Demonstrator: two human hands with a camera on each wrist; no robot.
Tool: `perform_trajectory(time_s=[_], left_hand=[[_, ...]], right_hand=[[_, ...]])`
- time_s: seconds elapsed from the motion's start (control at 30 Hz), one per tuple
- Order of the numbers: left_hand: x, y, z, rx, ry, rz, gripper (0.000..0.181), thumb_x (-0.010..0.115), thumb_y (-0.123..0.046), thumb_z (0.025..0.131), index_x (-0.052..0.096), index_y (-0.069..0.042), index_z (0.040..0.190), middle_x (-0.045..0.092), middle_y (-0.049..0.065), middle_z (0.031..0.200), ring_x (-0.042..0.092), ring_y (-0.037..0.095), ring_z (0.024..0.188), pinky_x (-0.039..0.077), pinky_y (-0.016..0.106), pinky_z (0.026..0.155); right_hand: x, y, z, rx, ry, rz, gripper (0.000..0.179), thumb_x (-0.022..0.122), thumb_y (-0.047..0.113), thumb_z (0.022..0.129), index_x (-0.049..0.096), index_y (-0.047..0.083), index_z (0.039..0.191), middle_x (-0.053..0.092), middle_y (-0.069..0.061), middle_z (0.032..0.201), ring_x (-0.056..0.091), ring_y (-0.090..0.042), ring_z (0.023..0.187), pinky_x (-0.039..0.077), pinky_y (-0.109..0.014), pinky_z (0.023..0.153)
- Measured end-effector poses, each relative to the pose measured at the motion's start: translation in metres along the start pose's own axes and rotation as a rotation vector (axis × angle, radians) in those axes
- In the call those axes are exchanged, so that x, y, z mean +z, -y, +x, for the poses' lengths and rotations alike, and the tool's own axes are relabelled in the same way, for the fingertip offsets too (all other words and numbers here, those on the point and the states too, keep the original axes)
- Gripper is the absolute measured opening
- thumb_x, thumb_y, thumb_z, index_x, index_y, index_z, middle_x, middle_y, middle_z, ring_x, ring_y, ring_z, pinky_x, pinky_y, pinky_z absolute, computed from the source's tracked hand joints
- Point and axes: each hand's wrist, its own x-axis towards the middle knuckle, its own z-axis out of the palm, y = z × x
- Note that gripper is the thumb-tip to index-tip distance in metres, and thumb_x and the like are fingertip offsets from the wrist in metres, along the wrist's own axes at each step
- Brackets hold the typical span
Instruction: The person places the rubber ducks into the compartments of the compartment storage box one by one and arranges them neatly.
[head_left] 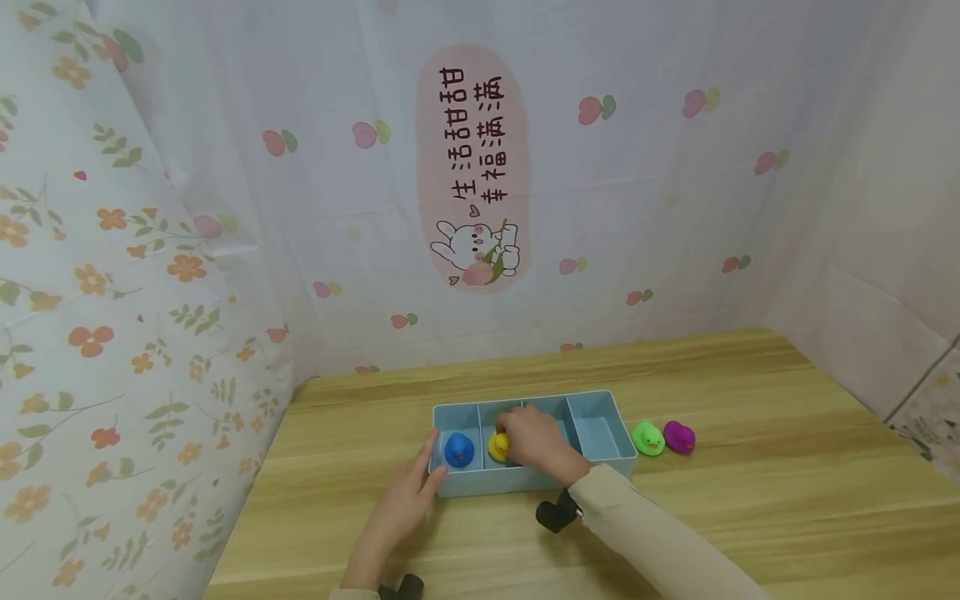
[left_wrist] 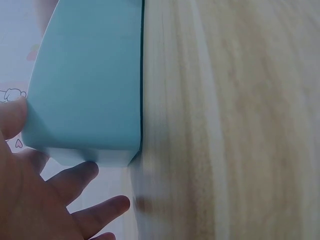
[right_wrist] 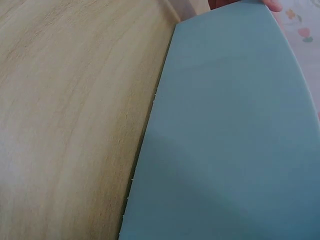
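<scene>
A light blue divided box point(head_left: 495, 482) stands on the table, several compartments in a row. A blue rubber duck point(head_left: 459, 450) sits in its leftmost compartment. In the second compartment from the left is a yellow rubber duck point(head_left: 498, 447), which my right hand point(head_left: 536, 437) pinches from the right side; the fingertips are partly hidden. My left hand point(head_left: 405, 500) holds the box's near left corner, thumb at the rim and fingers along the end wall. The left wrist view shows that hand point(left_wrist: 35, 200) with its lower fingers spread apart.
A green rubber duck point(head_left: 648, 438) and a purple rubber duck point(head_left: 679, 437) stand on the wooden table point(head_left: 750, 400) right of the box. Patterned cloth point(head_left: 637, 208) hangs behind the table and along its left side.
</scene>
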Motion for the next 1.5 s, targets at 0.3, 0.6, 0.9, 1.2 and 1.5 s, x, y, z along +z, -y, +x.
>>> perform_trajectory(time_s=[0.3,0.6,0.9,1.2,1.5], left_hand=[[0.000,-0.001,-0.001,-0.023,0.018,0.009,0.057,0.042,-0.038,0.102,0.025,-0.018,0.152,0.043,0.024,0.144,0.041,0.050,0.129,0.033,0.066,0.102],[-0.001,-0.002,-0.002,0.017,0.006,-0.002,0.057,0.043,-0.035,0.102,0.027,-0.013,0.152,0.044,0.028,0.141,0.043,0.049,0.127,0.035,0.063,0.103],[0.000,0.000,0.000,0.010,0.016,0.001,0.058,0.042,-0.036,0.102,0.026,-0.013,0.152,0.043,0.025,0.143,0.042,0.048,0.129,0.034,0.062,0.104],[0.001,0.000,0.000,-0.005,0.022,-0.011,0.057,0.042,-0.036,0.102,0.026,-0.014,0.152,0.043,0.024,0.144,0.041,0.048,0.130,0.034,0.063,0.104],[0.000,-0.002,0.000,-0.009,0.028,-0.021,0.058,0.042,-0.036,0.102,0.025,-0.013,0.152,0.042,0.024,0.145,0.041,0.048,0.130,0.034,0.063,0.104]], right_hand=[[-0.007,0.004,-0.006,0.003,0.026,0.013,0.030,0.084,0.012,0.069,0.066,0.010,0.092,0.059,-0.005,0.087,0.048,-0.023,0.077,0.050,-0.037,0.062],[-0.018,0.007,-0.010,0.024,0.040,0.053,0.032,0.084,0.018,0.070,0.067,0.012,0.096,0.061,-0.007,0.096,0.050,-0.024,0.083,0.050,-0.038,0.063],[-0.033,0.004,-0.010,0.037,0.061,0.147,0.029,0.083,0.013,0.071,0.070,0.011,0.097,0.060,-0.006,0.095,0.054,-0.019,0.079,0.050,-0.034,0.063],[-0.042,-0.003,-0.012,0.014,0.065,0.183,0.023,0.079,0.010,0.075,0.070,0.010,0.096,0.059,-0.004,0.089,0.049,-0.015,0.075,0.046,-0.033,0.064],[-0.048,-0.012,-0.014,0.013,0.049,0.187,0.022,0.080,0.011,0.075,0.071,0.009,0.095,0.060,-0.005,0.086,0.049,-0.015,0.074,0.046,-0.031,0.062]])
